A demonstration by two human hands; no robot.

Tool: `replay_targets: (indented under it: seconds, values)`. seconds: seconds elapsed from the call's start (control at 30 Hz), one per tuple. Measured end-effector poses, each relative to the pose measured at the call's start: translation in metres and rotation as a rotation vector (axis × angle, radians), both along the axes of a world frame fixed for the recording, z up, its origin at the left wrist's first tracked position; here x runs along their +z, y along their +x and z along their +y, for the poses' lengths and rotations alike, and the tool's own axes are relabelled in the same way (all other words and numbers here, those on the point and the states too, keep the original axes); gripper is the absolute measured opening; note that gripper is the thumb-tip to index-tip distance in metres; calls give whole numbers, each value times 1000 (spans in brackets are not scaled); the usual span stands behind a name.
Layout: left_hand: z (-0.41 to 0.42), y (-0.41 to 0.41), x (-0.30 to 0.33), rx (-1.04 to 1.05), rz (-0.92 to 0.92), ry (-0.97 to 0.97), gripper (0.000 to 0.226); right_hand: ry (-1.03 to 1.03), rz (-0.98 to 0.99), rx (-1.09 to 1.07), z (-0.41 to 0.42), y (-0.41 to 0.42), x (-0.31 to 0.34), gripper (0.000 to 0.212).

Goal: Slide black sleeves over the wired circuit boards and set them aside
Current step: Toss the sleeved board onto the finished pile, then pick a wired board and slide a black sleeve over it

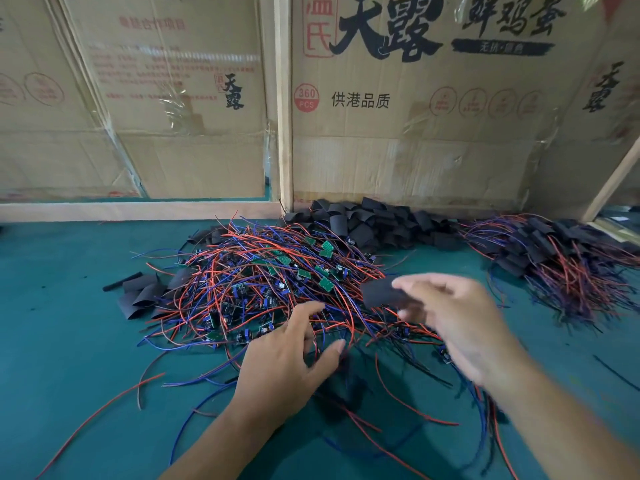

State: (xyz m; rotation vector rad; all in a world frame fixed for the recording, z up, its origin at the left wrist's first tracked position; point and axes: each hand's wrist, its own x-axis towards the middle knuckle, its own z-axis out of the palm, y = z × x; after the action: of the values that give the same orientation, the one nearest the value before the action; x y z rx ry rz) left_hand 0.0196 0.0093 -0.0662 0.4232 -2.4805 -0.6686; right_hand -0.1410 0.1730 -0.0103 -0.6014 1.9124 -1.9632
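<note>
Two bare forearms enter from the bottom edge, both cut off by the frame. Left hand (294, 355) is low over the near edge of the tangle, palm down, fingers (308, 311) spread and lightly bent toward the wires; whether they pinch a wire cannot be told. Right hand (464, 323) is raised above the pile and motion-blurred, its fingers grasping one flat black sleeve (382, 294) by its right end.

Green tabletop (69, 358) carries everything. Centre: one large heap of small green circuit boards with red and blue wires (263, 282) — too tangled to count; perhaps a dozen boards show, the rest buried. Loose red and blue wire ends trail toward the near edge.

Left of the heap: a small cluster of loose flat black sleeves (142, 294), roughly five, overlapping.

Far centre, against the cardboard: one pile of empty black sleeves (374, 220), uncountable. Far right: one pile of sleeved boards with wires (561, 258), partly cut off by the frame.

Behind — brown printed cardboard panels (415, 116) with a pale wooden post (284, 98) between them.
</note>
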Motion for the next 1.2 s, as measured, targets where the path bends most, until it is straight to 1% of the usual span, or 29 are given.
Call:
replay_targets:
  seconds: [0.03, 0.07, 0.1, 0.17, 0.27, 0.37, 0.4, 0.47, 0.5, 0.57, 0.6, 0.67, 0.73, 0.83, 0.9, 0.97, 1.03, 1.13, 1.2]
  values:
    - [2, 0, 2, -3, 6, -24, 60, 21, 29, 17, 1, 15, -5, 18]
    - [4, 0, 5, -7, 1, -48, 65, 45, 67, 42, 1, 29, -10, 18]
    - [5, 1, 5, -13, -4, -70, 66, 55, 102, 73, -1, 41, -14, 16]
    - [5, 2, 4, -30, 12, -107, 55, 72, 173, 118, -6, 58, -20, 13]
    - [2, 3, 4, -43, -24, -95, 36, 54, 284, 167, -11, 64, -30, 18]
    - [4, 4, 4, -50, -56, -77, 30, 28, 284, 258, -9, 57, -38, 16]
    - [6, 5, 5, -58, -75, -71, 30, -10, 251, 300, -8, 55, -40, 20]
    - [8, 5, 7, -58, -134, -77, 36, -79, 180, 387, -7, 53, -43, 38]
    - [9, 5, 7, -50, -172, -111, 37, -68, 200, 390, -9, 53, -46, 42]
    - [13, 4, 7, -27, -243, -199, 32, -23, 262, 329, -14, 55, -52, 43]
    - [16, 4, 6, -15, -261, -222, 30, -20, 243, 296, -16, 56, -54, 44]
    - [22, 3, 5, 3, -283, -257, 32, -35, 143, 269, -19, 56, -59, 47]
    - [24, 2, 3, 2, -298, -280, 38, -42, 102, 276, -19, 54, -60, 41]
    - [23, 4, 1, -29, -252, -280, 48, -87, 119, 319, -20, 54, -59, 29]
    - [20, 5, 3, -38, -172, -328, 56, -137, 111, 297, -20, 52, -58, 29]
    - [10, 6, 6, -7, -157, -371, 63, -179, 125, 225, -19, 46, -57, 28]
    - [-8, 7, 7, 50, -155, -340, 57, -196, 178, 123, -17, 37, -57, 24]
    - [-30, 8, 6, 151, -130, -284, 33, -212, 241, -3, -14, 29, -58, 20]
    - [-35, 8, 8, 214, -95, -254, 17, -147, 387, -95, -13, 26, -58, 21]
